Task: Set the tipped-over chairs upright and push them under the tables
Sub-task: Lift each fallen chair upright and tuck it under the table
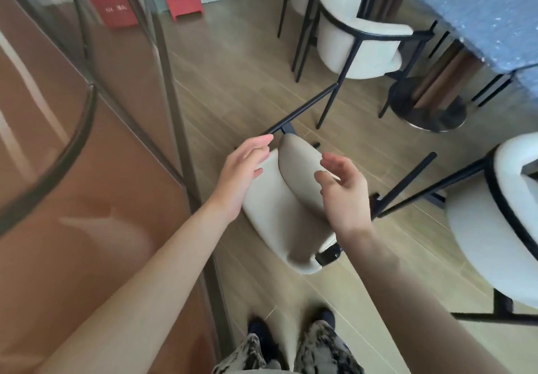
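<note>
While your left hand (243, 175) and right hand (343, 190) hover released, grasping nothing, one chair (279, 207) lies tipped on the floor at your feet; another (495, 219) lies tipped right; neither is tucked.

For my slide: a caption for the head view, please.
Both hands, left and right, reach open toward a tipped-over chair.

Both open hands (244, 170) (343, 196) hover over, perhaps touching, a tipped-over chair (279, 207).
</note>
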Demonstrator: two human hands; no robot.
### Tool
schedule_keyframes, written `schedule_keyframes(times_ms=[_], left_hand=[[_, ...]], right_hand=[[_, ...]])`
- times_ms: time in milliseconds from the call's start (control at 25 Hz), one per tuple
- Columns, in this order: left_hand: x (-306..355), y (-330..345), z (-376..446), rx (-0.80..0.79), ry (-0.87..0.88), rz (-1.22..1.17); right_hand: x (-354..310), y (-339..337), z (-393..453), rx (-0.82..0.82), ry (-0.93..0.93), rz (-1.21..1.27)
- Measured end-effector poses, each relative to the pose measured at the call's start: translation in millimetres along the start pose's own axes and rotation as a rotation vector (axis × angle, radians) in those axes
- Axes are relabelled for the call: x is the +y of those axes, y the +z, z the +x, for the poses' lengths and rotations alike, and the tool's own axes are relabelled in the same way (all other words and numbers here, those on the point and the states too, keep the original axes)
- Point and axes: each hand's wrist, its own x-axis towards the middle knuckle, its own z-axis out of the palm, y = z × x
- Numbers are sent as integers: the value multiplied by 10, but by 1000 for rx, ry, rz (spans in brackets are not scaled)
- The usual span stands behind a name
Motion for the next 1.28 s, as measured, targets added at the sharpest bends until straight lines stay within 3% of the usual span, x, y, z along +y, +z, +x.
schedule_keyframes(times_ms=[200, 440, 600, 720, 920, 1080, 1280], left_hand=[[-369, -93, 389, 9, -101, -44], [-832, -436, 956, 107, -192, -70], [-997, -683, 1264, 207, -249, -154], [-910, -760, 1461, 186, -236, -184], [-697, -767, 2060, 12, -239, -157], [-897, -785, 2518, -115, -341, -97], [-1474, -803, 2853, -76, -504, -146]], right_hand=[[321, 175, 269, 32, 101, -34], [620, 572, 870, -58, 268, -89], [619, 842, 1293, -88, 335, -78], [446, 983, 1581, -90, 356, -45], [292, 1236, 1959, 35, 447, 157], [538, 1437, 2092, 188, 547, 394], [1161, 1720, 2208, 257, 825, 688]])
